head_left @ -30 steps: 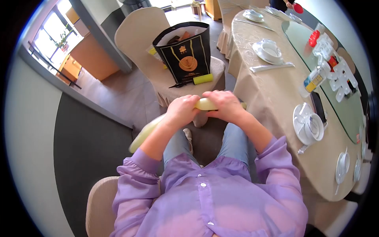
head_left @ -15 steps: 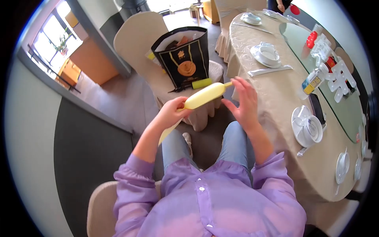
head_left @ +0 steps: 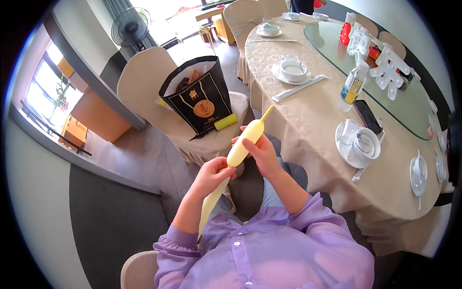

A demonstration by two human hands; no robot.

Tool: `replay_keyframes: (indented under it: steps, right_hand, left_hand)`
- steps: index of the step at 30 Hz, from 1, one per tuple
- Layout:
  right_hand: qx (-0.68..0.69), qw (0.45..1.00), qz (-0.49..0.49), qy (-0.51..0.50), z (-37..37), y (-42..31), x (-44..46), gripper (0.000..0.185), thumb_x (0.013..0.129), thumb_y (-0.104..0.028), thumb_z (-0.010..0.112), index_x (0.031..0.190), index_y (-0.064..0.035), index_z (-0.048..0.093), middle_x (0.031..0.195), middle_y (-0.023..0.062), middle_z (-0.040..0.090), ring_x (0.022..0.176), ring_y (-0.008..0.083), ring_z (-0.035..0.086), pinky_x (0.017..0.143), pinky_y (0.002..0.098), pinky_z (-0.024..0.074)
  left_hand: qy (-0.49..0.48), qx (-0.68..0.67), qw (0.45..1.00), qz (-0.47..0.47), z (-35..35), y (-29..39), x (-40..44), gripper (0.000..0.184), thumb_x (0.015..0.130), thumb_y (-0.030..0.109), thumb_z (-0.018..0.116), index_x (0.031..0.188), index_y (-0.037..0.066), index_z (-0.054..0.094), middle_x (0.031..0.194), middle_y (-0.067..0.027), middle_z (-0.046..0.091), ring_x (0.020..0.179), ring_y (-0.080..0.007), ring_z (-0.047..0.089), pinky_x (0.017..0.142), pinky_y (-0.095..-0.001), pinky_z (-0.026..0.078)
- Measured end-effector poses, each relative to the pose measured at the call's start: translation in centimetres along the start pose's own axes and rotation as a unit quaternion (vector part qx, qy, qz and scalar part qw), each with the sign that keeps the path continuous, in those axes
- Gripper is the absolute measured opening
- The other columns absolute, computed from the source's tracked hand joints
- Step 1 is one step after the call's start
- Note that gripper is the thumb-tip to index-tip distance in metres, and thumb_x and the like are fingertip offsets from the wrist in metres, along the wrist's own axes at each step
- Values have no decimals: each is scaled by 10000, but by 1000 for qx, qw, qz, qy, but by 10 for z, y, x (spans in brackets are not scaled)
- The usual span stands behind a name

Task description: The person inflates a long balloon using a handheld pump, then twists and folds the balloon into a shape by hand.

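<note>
Yellow balloon (head_left: 246, 143) is held in front of the person, beside a round bench (head_left: 322, 139) with a patterned beige cloth. A green glass disc (head_left: 332, 58) covers the bench's middle, with white plastic frames (head_left: 387, 72) on it. A dark phone (head_left: 368, 116) lies on the cloth. Beyond are covered chairs, a grey floor (head_left: 149, 139) and a standing fan (head_left: 131, 29).

The left grip (head_left: 210, 177) is closed, fingertips pinching the narrow neck at the lower end of the plump section. The right grip (head_left: 263, 153) is curled around that section, thumb across it. The thin tip points up and away, past the right fingers; a paler length hangs below the left grip towards the lap.

On the chair (head_left: 149, 86) ahead stands an open black bag (head_left: 211, 94), leaning slightly, with reddish-brown items inside that are too small to identify. A yellow-green cylinder (head_left: 225, 122) lies against its base. On the bench, a labelled bottle (head_left: 353, 84) stands near the phone; a plate (head_left: 340, 149) carries a cup and a bowl (head_left: 365, 143).
</note>
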State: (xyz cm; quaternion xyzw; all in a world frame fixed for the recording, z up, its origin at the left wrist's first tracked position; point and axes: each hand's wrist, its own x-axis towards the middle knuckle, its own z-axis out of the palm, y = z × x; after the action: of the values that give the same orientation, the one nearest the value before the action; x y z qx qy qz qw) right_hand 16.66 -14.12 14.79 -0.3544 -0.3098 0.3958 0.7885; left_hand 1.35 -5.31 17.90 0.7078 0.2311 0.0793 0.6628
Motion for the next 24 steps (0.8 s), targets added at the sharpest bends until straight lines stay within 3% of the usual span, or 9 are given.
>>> replay_keyframes:
  steps: [9,12,14,18,24]
  right_hand:
    - [44,998,35,32,-1,2,-3,436,875,-218,566,1215,-16,383,976,128,599,885,176,596,790,294,486]
    - [58,997,31,32,6,18,-8,420,878,-220,560,1210,-20,397,986,117,600,849,143,590,713,266,490]
    - [8,992,118,-43,10,27,-17,388,894,-238,526,1210,-37,421,1022,117,598,796,128,585,633,239,464]
    - [34,993,116,-1,16,24,-21,315,895,-251,529,1115,-30,492,959,103,623,663,95,570,488,204,417]
    - [34,991,127,16,13,28,-26,295,894,-246,531,1081,-20,502,912,110,633,663,120,596,466,221,443]
  left_hand:
    - [-19,-77,997,-1,3,-5,-3,189,883,149,526,925,-28,579,813,-40,594,754,-100,560,696,-226,455]
    - [-3,-83,996,40,5,-14,1,185,893,144,508,941,-23,572,819,-38,593,744,-103,554,677,-227,447]
    - [25,-107,991,72,11,-18,5,182,894,141,505,929,-25,571,797,-32,579,731,-101,542,671,-227,441]
    - [52,-91,993,60,25,-22,4,185,887,141,510,878,-30,581,773,-31,574,712,-102,540,652,-226,442]
    - [36,-41,997,59,29,-29,-1,196,908,151,470,880,-24,555,774,-30,565,726,-107,543,670,-240,446]
